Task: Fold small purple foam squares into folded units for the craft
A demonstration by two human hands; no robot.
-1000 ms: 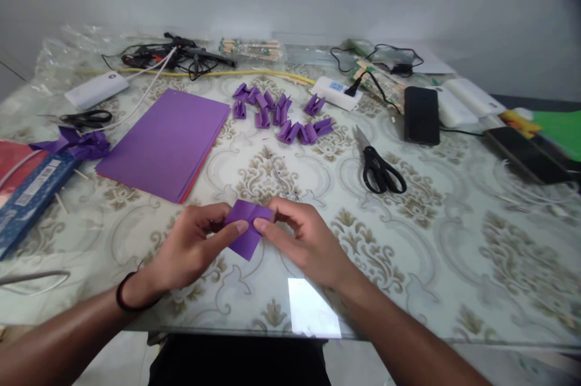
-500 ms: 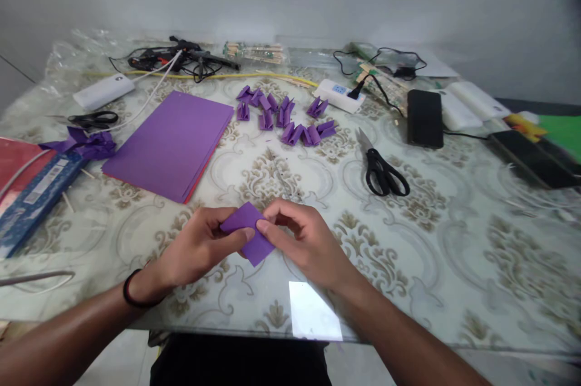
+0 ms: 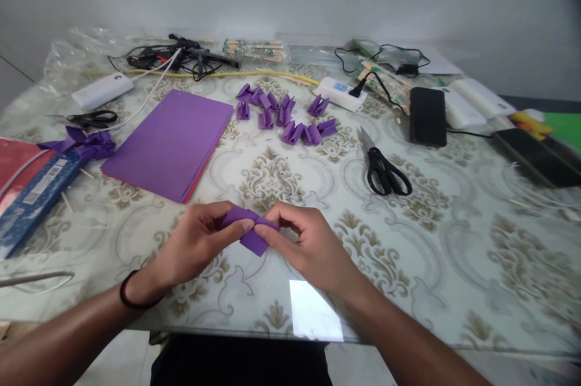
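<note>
Purple paper (image 3: pixel 255 244) between left grip (image 3: pixel 194 245) and right grip (image 3: pixel 313 247), pinched from both sides.

The head view looks forward (and down) over the table (image 3: pixel 445 277).

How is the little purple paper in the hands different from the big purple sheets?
The little paper is pinched by the left hand and right hand; the big sheets lie stacked on the table. The little paper is much smaller than the big sheets. The little paper looks creased; the big sheets' top looks smooth. Both are purple.
</note>
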